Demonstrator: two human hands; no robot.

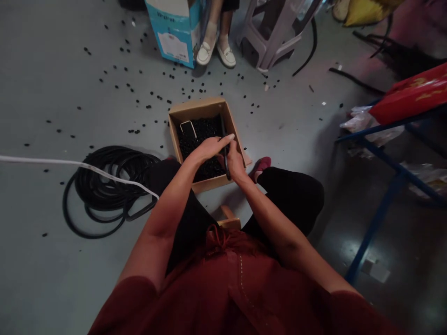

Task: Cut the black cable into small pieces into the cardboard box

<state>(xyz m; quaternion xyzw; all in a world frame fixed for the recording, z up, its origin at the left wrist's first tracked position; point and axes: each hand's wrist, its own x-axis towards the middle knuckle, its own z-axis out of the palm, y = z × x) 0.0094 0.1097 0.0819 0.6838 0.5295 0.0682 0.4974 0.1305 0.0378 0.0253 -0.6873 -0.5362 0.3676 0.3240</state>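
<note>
Head view. Seated person bent over a cardboard box point(199, 108) on the grey floor point(38, 102). Box is packed with small black pieces point(200, 132); a pale rectangular wire frame point(188, 128) lies on top, toward the box's left side (material hard to tell from here).

Work in hand: a length of black cord point(226, 160) is held over the box, roughly upright, and its lower end hangs just above the pieces. Right hand point(233, 164) is curled round it and closed, fingers partly hidden. Left hand point(208, 149) reaches across, fingers point(226, 138) extended together at the cord's upper part. Touching or just beside it: cannot tell.

Left of the box: big coil of black cord point(104, 186) on the floor, with a white cable point(77, 163) running over it and ending behind the left forearm point(167, 195). Loose black pieces point(146, 95) are scattered on the floor, mostly on the far side of the box. Far side: blue-and-white carton point(174, 35), a co-worker's feet in white loafers point(216, 53), grey plastic stool point(275, 35). Right: blue metal rack point(394, 172) carrying a red bag point(412, 93).
</note>
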